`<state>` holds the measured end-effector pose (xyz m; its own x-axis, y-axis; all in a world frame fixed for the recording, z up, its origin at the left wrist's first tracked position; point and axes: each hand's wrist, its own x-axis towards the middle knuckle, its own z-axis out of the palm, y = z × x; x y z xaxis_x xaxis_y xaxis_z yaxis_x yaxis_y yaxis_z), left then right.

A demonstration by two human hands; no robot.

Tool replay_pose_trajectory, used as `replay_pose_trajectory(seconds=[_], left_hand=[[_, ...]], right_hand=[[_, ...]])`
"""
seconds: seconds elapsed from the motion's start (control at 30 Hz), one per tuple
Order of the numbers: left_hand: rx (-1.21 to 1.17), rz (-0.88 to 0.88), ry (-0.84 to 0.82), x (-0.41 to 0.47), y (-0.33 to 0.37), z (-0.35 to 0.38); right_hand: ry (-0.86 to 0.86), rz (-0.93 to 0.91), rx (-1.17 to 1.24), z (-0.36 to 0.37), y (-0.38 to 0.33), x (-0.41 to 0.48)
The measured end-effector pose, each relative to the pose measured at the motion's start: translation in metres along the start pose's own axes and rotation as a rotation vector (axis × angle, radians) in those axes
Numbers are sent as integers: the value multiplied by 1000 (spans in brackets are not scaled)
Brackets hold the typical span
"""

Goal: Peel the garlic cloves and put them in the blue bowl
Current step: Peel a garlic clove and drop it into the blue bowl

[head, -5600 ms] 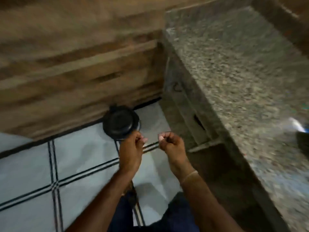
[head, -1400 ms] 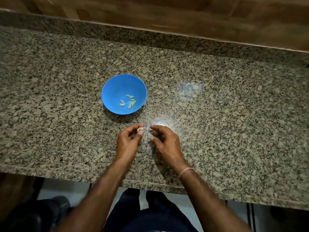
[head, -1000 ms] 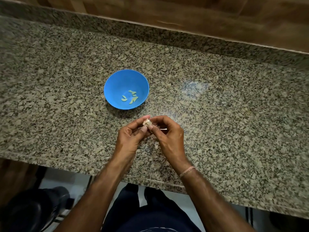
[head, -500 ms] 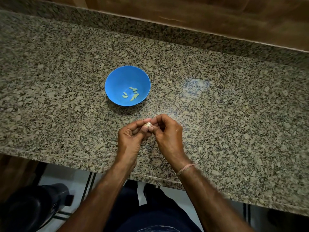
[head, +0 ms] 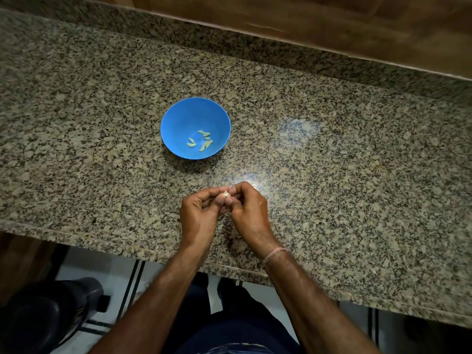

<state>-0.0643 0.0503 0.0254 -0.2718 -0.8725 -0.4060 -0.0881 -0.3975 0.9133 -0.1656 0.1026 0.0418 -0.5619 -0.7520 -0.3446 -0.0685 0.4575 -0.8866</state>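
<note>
Garlic clove [head: 225,193]: pinched between fingertips of left hand [head: 198,215] and right hand [head: 249,213], above bench [head: 357,175], at 5 o'clock from blue bowl [head: 178,118]. Likely light, firm, papery-skinned; best gripped at its ends. Bowl holds several peeled cloves [head: 201,141].

Holds left hand [head: 198,215] and right hand [head: 249,213] together, fingers [head: 208,194] curled, pinching a garlic clove [head: 225,193] between their tips; reaches both forearms [head: 178,272] in from the near side.
</note>
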Motion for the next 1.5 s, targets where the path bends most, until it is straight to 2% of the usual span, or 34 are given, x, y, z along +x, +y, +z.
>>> replay_pose_trajectory(seconds=[0.37, 0.47, 0.67, 0.73, 0.83, 0.97, 1.07, 1.17, 1.27, 1.5], left_hand=[[-7, -77, 69, 4, -7, 6], [30, -87, 48, 7, -10, 3], [160, -59, 34, 13, -11, 1], [281, 10, 72, 15, -10, -2], [631, 227, 76, 27, -4, -6], [909, 369, 29, 40, -6, -9], [1107, 482, 120, 25, -18, -14], [1071, 464, 168, 0, -39, -19], [1028, 386, 110, -10, -54, -25], [1031, 404, -3, -6, -47, -32]], right_hand=[[145, -36, 39, 8, 12, 3], [138, -63, -18, 10, 19, 5], [191, -128, 14, 1, 26, 2], [173, -134, 29, -7, 28, 4], [111, -89, 18, -18, 35, 4], [80, -53, -139, -25, 46, -4], [47, -94, -297, -22, 54, -7], [56, -150, -461, -17, 53, -7], [67, -163, -546, -12, 50, -6], [130, -122, -627, -3, 44, -5]])
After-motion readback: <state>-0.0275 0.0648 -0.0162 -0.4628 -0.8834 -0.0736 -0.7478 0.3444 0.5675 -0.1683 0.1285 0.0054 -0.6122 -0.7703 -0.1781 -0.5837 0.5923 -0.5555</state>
